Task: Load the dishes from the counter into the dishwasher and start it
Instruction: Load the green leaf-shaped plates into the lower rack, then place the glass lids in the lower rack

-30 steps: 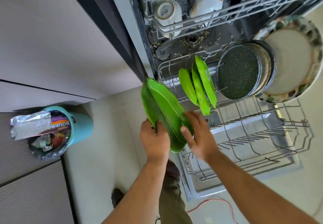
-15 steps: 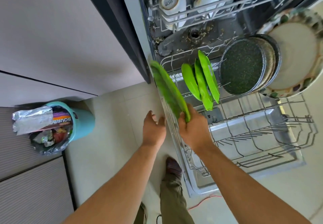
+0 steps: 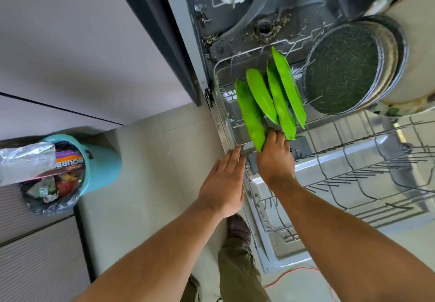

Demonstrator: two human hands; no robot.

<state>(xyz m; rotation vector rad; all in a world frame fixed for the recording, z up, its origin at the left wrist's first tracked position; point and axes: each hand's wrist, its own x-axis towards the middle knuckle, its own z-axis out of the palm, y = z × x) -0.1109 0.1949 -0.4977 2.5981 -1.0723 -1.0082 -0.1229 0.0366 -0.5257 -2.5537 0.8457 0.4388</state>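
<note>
My right hand (image 3: 275,158): closed on the lower end of a green leaf-shaped plate (image 3: 250,115), standing on edge in the lower rack (image 3: 353,181) just ahead of my fingers; three more green plates (image 3: 280,94) beside it, beyond my knuckles; my left hand (image 3: 223,184): flat, fingers extended, empty, just left of the right, at the rack's edge; dark speckled plates (image 3: 341,75) further right.

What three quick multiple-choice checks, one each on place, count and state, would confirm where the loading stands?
1. Where is the newest green plate?
A. lower rack
B. floor
C. bin

2. How many green plates stand in the lower rack?
A. two
B. four
C. six

3. The left hand is:
A. gripping a plate
B. open, holding nothing
C. out of view

Key: 1 A, it stands leftmost in the row, right hand at its lower end. 2 B, four edges show. 3 B, fingers are spread flat beside the rack.
</note>
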